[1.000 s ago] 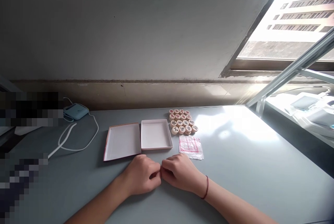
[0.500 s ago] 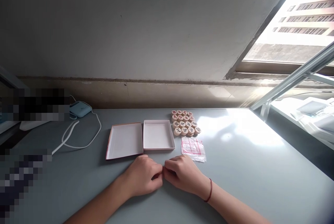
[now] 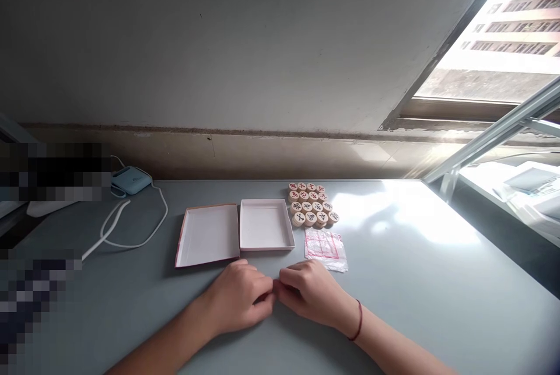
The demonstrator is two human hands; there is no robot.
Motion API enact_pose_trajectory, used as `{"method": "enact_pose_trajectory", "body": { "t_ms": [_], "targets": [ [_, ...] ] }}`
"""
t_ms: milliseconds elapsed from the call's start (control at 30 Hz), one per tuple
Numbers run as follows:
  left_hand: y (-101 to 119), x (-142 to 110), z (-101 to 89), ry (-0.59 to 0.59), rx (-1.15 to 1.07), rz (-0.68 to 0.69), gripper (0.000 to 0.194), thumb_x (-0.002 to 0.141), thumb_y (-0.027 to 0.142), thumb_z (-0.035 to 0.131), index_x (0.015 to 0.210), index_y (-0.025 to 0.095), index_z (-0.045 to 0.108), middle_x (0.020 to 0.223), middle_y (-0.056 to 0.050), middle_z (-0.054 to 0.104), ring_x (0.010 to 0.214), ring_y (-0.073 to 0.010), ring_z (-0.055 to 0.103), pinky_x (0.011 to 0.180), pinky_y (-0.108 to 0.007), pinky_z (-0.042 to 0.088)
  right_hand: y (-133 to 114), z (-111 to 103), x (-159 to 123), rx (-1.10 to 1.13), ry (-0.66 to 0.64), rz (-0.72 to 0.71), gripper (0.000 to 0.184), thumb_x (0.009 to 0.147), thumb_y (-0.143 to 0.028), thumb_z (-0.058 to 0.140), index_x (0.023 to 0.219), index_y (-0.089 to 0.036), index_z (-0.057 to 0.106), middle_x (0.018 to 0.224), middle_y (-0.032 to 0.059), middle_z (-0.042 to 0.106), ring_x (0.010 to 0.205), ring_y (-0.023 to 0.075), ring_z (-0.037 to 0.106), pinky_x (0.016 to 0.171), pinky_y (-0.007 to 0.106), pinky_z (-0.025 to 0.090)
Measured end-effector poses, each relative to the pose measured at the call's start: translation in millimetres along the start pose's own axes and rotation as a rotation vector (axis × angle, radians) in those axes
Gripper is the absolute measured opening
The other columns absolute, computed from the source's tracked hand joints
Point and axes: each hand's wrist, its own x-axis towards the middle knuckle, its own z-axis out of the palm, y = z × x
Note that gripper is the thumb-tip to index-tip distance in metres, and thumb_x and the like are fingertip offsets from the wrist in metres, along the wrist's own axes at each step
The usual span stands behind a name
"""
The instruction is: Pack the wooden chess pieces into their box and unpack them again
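Note:
My left hand (image 3: 241,296) rests on the grey table with its fingers curled in. My right hand (image 3: 311,288) lies beside it, also curled, and the knuckles of the two hands meet or nearly meet. Nothing shows in either hand. Beyond the left hand are a shallow open box lid (image 3: 207,236) and an open white box (image 3: 266,224), side by side, insides bare. Behind the right hand lies a folded plastic sheet (image 3: 326,249) with red printed lines. Farther back, round wooden Chinese chess pieces (image 3: 312,206) stand stacked in rows, with red and black characters on top.
A light-blue device (image 3: 131,181) with a white cable (image 3: 142,244) lies at the back left of the table (image 3: 420,299). A wall borders the far edge. A metal frame bar (image 3: 494,133) slants across the right, by a window. Sunlight glares on the table's right side.
The view has shifted slightly. Both hands keep the same curled pose, and the boxes, pieces and plastic sheet lie as before.

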Motion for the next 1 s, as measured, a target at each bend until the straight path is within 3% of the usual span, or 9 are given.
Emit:
{"method": "enact_pose_trajectory", "body": {
  "t_ms": [167, 267, 333, 433, 567, 667, 867, 1000],
  "targets": [
    [0.2, -0.8, -8.5, 0.262, 0.071, 0.154, 0.018, 0.087, 0.021, 0.049, 0.072, 0.019, 0.057, 0.068, 0.001, 0.059, 0.064, -0.0127, 0.052, 0.063, -0.027, 0.035, 18.8, -38.2, -5.4, -0.153, 0.026, 0.162, 0.014, 0.079, -0.028, 0.054, 0.068, -0.020, 0.051, 0.066, -0.0002, 0.053, 0.056, 0.0104, 0.045, 0.051, 0.022, 0.026],
    [-0.3, 0.6, -13.9, 0.421, 0.160, 0.081, 0.016, 0.089, 0.021, 0.048, 0.097, 0.020, 0.062, 0.090, -0.003, 0.065, 0.087, -0.0177, 0.056, 0.079, -0.032, 0.038, 32.4, -59.2, -11.5, -0.228, -0.036, 0.274, 0.007, 0.074, -0.026, 0.058, 0.077, -0.021, 0.053, 0.078, 0.0019, 0.057, 0.064, 0.0136, 0.051, 0.051, 0.022, 0.030],
    [-3.5, 1.1, -15.0, 0.459, 0.236, -0.005, 0.023, 0.090, 0.021, 0.048, 0.111, 0.019, 0.059, 0.102, -0.006, 0.065, 0.097, -0.0206, 0.055, 0.083, -0.034, 0.037, 38.9, -66.1, -15.7, -0.227, -0.097, 0.319, 0.017, 0.071, -0.023, 0.057, 0.087, -0.022, 0.053, 0.083, 0.0021, 0.058, 0.066, 0.0145, 0.053, 0.051, 0.022, 0.032],
    [-11.4, 0.5, -12.9, 0.428, 0.291, -0.080, 0.025, 0.091, 0.022, 0.048, 0.113, 0.018, 0.058, 0.108, -0.007, 0.064, 0.100, -0.0212, 0.055, 0.083, -0.035, 0.036, 43.7, -68.3, -19.8, -0.194, -0.188, 0.363, 0.032, 0.069, -0.020, 0.055, 0.100, -0.023, 0.049, 0.089, 0.0022, 0.058, 0.066, 0.0144, 0.053, 0.052, 0.023, 0.034],
    [-19.4, -0.2, -8.3, 0.369, 0.307, -0.100, 0.022, 0.092, 0.016, 0.044, 0.105, 0.021, 0.061, 0.099, -0.004, 0.066, 0.094, -0.0187, 0.056, 0.081, -0.034, 0.034, 44.7, -67.7, -20.0, -0.163, -0.269, 0.407, 0.016, 0.072, -0.018, 0.051, 0.087, -0.021, 0.049, 0.086, 0.0020, 0.056, 0.065, 0.0139, 0.052, 0.054, 0.025, 0.036],
    [-19.9, -0.8, -7.2, 0.338, 0.306, -0.087, 0.031, 0.088, 0.004, 0.042, 0.105, 0.023, 0.060, 0.090, -0.001, 0.067, 0.090, -0.0173, 0.056, 0.079, -0.034, 0.031, 45.2, -65.8, -18.0, -0.138, -0.290, 0.419, 0.011, 0.072, -0.014, 0.048, 0.080, -0.021, 0.047, 0.084, 0.0016, 0.055, 0.063, 0.0129, 0.051, 0.054, 0.024, 0.036],
    [-13.1, -6.8, -10.5, 0.267, 0.281, -0.045, 0.040, 0.078, -0.004, 0.046, 0.102, 0.024, 0.059, 0.081, 0.001, 0.063, 0.081, -0.0151, 0.056, 0.081, -0.036, 0.028, 47.2, -55.2, -13.7, -0.188, -0.259, 0.419, 0.015, 0.076, -0.007, 0.040, 0.071, -0.020, 0.045, 0.075, 0.0018, 0.054, 0.058, 0.0117, 0.046, 0.052, 0.024, 0.032],
    [-5.7, -11.7, -13.3, 0.183, 0.230, -0.008, 0.034, 0.078, 0.000, 0.050, 0.100, 0.024, 0.060, 0.078, 0.002, 0.061, 0.078, -0.0142, 0.055, 0.081, -0.035, 0.029, 44.9, -65.2, -16.3, -0.074, -0.189, 0.383, 0.014, 0.082, -0.014, 0.040, 0.071, -0.020, 0.046, 0.068, 0.0003, 0.053, 0.056, 0.0115, 0.043, 0.052, 0.024, 0.034]
  ]
}}
